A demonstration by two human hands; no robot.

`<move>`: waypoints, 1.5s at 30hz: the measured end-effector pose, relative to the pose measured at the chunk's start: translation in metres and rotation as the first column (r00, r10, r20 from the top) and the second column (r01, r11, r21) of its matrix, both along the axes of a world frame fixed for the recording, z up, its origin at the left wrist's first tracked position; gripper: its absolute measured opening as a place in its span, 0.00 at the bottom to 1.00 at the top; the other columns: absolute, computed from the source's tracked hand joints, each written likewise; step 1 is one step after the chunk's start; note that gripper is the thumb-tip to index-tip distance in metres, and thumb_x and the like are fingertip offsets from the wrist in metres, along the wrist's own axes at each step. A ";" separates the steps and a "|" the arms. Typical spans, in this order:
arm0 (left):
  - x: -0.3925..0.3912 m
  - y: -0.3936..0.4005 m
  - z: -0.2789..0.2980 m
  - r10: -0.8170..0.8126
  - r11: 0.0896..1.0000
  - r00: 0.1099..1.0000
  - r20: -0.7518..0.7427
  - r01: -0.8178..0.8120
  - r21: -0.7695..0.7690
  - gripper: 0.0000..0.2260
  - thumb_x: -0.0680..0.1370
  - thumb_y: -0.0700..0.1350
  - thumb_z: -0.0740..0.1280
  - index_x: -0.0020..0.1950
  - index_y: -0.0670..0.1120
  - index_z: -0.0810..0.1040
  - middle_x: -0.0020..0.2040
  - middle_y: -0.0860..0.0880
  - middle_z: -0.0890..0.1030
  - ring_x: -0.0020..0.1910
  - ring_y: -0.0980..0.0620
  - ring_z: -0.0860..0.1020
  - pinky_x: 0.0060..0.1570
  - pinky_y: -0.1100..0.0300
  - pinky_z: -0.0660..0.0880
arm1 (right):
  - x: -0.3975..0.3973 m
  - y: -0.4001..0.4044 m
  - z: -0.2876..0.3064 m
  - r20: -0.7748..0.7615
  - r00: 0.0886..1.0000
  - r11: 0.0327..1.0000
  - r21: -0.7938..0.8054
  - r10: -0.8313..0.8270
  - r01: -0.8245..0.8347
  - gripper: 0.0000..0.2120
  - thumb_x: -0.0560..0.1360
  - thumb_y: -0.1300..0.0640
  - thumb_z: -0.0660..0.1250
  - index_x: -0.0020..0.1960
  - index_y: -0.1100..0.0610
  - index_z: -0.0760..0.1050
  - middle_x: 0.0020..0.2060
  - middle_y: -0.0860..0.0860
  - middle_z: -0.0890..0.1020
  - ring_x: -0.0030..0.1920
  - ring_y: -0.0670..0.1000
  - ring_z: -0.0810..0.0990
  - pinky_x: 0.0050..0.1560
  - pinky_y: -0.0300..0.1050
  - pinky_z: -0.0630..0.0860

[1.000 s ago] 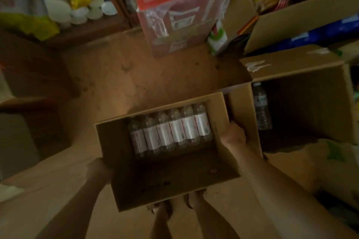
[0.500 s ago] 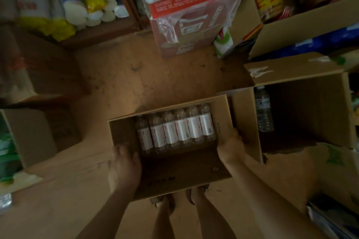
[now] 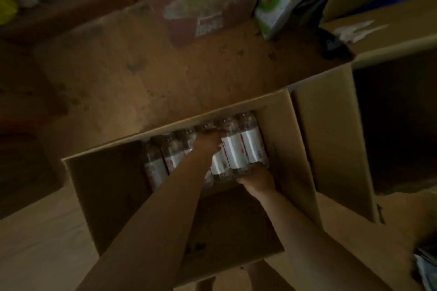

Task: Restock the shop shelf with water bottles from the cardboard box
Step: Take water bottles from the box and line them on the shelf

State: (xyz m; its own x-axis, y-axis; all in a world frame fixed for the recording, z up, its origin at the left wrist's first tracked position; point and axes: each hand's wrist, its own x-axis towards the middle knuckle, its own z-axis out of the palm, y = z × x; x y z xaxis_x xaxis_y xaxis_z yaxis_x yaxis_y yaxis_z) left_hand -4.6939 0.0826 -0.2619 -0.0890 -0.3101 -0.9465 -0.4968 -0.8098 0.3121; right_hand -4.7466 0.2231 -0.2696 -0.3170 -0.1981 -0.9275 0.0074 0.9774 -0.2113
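Head view, dim light: an open brown cardboard box [image 3: 99, 186] sits on the floor, with a row of clear plastic water bottles with white labels [image 3: 238, 149] lying against its far wall. Both hands, gripping the box's sides a moment ago, are now inside. The left hand [image 3: 209, 145] curls over the bottles; the right hand [image 3: 256, 178] cups their near ends, fingers hidden. Lifting out looks imminent.

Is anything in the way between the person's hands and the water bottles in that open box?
Nothing visible. The cardboard box is open at the top, and both hands are already inside it: the left hand lies over the water bottles, and the right hand is at their near ends.
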 end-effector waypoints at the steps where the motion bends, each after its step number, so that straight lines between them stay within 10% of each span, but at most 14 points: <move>1: -0.008 -0.001 -0.016 -0.054 0.998 0.998 -0.017 0.053 -0.047 0.05 0.77 0.41 0.67 0.52 0.43 0.76 0.48 0.47 0.76 0.48 0.51 0.75 0.48 0.59 0.73 | 0.000 0.004 -0.022 0.010 1.000 1.000 0.004 -0.028 0.028 0.23 0.71 0.56 0.71 0.65 0.54 0.73 0.60 0.52 0.78 0.62 0.55 0.76 0.57 0.43 0.72; 5: -0.025 -0.002 -0.082 -0.232 0.956 0.973 0.010 0.230 -0.185 0.12 0.72 0.42 0.73 0.53 0.46 0.75 0.57 0.45 0.78 0.59 0.45 0.77 0.61 0.53 0.74 | 0.007 0.020 -0.081 0.060 0.991 0.992 -0.018 -0.123 0.124 0.25 0.72 0.59 0.71 0.67 0.52 0.70 0.64 0.53 0.75 0.68 0.57 0.71 0.67 0.56 0.70; 10: -0.044 -0.003 -0.128 -0.362 0.857 0.888 0.283 0.437 -0.274 0.10 0.75 0.58 0.66 0.46 0.52 0.75 0.43 0.51 0.80 0.44 0.51 0.79 0.45 0.56 0.79 | 0.012 0.019 -0.109 -0.018 0.965 0.964 -0.063 -0.260 0.259 0.26 0.76 0.60 0.68 0.71 0.54 0.65 0.68 0.52 0.71 0.71 0.55 0.67 0.70 0.51 0.65; 15: -0.055 0.009 -0.136 -0.386 0.807 0.819 0.424 0.523 -0.274 0.16 0.76 0.62 0.61 0.53 0.51 0.75 0.50 0.51 0.78 0.50 0.52 0.77 0.55 0.54 0.74 | 0.029 0.011 -0.109 0.085 0.773 0.777 0.015 -0.628 0.629 0.35 0.70 0.62 0.73 0.73 0.53 0.62 0.67 0.51 0.72 0.67 0.55 0.71 0.67 0.53 0.70; 19: -0.048 0.004 -0.121 -0.409 0.801 0.827 0.386 0.528 -0.282 0.14 0.76 0.61 0.63 0.42 0.51 0.72 0.41 0.51 0.79 0.41 0.52 0.80 0.48 0.53 0.79 | 0.038 0.012 -0.092 0.098 0.549 0.558 0.114 -0.830 0.822 0.35 0.66 0.60 0.76 0.69 0.54 0.66 0.62 0.55 0.76 0.62 0.56 0.76 0.63 0.57 0.74; 23: -0.041 0.015 -0.096 -0.455 0.836 0.870 0.191 0.491 -0.246 0.17 0.76 0.51 0.66 0.59 0.42 0.72 0.54 0.45 0.78 0.54 0.45 0.79 0.55 0.49 0.78 | 0.054 0.021 -0.056 0.118 0.501 0.514 0.176 -0.858 0.839 0.34 0.65 0.61 0.77 0.68 0.55 0.68 0.59 0.55 0.77 0.58 0.54 0.77 0.61 0.54 0.75; 28: -0.024 0.007 -0.023 -0.483 0.861 0.870 -0.100 0.450 -0.238 0.10 0.79 0.43 0.65 0.57 0.39 0.74 0.46 0.45 0.78 0.43 0.52 0.80 0.37 0.66 0.77 | 0.060 0.025 0.005 0.199 0.570 0.602 0.190 -0.797 0.775 0.28 0.70 0.69 0.71 0.67 0.58 0.68 0.60 0.57 0.76 0.60 0.56 0.77 0.58 0.50 0.77; 35: 0.013 -0.026 0.137 -0.552 0.828 0.796 -0.248 0.490 -0.270 0.12 0.78 0.50 0.65 0.55 0.44 0.79 0.50 0.47 0.83 0.48 0.50 0.82 0.48 0.57 0.78 | 0.039 0.005 0.135 0.334 0.868 0.918 -0.022 -0.367 0.396 0.29 0.62 0.62 0.80 0.57 0.53 0.68 0.48 0.47 0.78 0.51 0.50 0.80 0.42 0.41 0.80; 45: -0.047 -0.075 0.402 -0.607 0.778 0.655 -0.450 0.376 -0.503 0.16 0.78 0.49 0.65 0.58 0.39 0.76 0.54 0.43 0.82 0.53 0.49 0.81 0.55 0.58 0.78 | -0.041 -0.032 0.351 0.351 0.896 0.738 -0.522 -0.272 0.428 0.30 0.63 0.67 0.79 0.58 0.49 0.71 0.51 0.50 0.83 0.50 0.48 0.83 0.45 0.41 0.80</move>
State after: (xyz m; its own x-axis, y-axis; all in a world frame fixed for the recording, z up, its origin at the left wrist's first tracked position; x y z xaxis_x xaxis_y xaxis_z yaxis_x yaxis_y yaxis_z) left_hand -4.7414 0.0078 0.1398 -0.7951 -0.3389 -0.5030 -0.4258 -0.2787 0.8608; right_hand -4.7872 0.1909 0.0810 -0.2604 -0.6328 -0.7293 0.4499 0.5888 -0.6715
